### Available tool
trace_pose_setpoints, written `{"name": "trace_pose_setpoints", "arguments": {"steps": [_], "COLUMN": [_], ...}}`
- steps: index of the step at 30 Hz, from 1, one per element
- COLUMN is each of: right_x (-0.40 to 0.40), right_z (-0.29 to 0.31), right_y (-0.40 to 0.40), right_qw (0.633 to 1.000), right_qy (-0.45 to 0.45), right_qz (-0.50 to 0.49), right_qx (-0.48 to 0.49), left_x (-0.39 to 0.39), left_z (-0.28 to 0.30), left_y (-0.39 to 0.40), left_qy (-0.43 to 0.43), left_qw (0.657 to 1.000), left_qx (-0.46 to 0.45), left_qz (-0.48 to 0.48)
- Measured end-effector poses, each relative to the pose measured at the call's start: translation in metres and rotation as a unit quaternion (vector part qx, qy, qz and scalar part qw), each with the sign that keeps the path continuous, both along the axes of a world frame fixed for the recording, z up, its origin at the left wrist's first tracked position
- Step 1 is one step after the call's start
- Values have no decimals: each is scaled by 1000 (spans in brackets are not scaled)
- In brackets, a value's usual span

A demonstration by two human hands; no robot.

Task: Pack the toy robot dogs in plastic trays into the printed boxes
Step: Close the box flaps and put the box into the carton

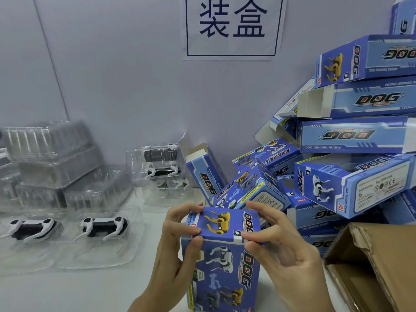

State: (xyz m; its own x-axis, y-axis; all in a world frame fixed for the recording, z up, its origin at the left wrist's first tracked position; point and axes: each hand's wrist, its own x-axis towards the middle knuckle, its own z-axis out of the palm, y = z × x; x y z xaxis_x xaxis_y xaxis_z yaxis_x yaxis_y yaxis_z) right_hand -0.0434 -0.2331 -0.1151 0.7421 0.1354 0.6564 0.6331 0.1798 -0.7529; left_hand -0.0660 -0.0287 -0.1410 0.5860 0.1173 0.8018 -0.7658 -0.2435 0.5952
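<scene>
Box stands upright between both hands, its end flap being pressed shut — left hand pinches the flap's left edge, right hand pinches its right edge, fingers curled over the top. Whether a dog is inside cannot be seen, though closing the flap suggests this one is nearly packed. Plenty is left: left of the hands lie two dogs in trays, with more trayed dogs beyond them. Right of the hands, a heap of boxes — several with open flaps — and a carton.
</scene>
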Motion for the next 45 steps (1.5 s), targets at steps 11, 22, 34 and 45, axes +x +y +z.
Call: {"name": "trace_pose_setpoints", "arguments": {"steps": [11, 22, 34, 45], "right_x": [2, 6, -13, 12], "right_z": [-6, -13, -1, 3], "right_y": [-1, -3, -8, -17], "right_qw": [1000, 999, 897, 907], "right_qy": [-10, 40, 399, 402], "right_qz": [-27, -22, 185, 123], "right_qx": [-9, -2, 53, 34], "left_x": [5, -5, -11, -25], "left_z": [-3, 8, 3, 18], "left_y": [0, 16, -34, -26], "left_qy": [-3, 46, -150, -158], "left_qw": [1000, 991, 917, 907], "left_qx": [-2, 122, 237, 340], "left_qz": [13, -30, 285, 194]}}
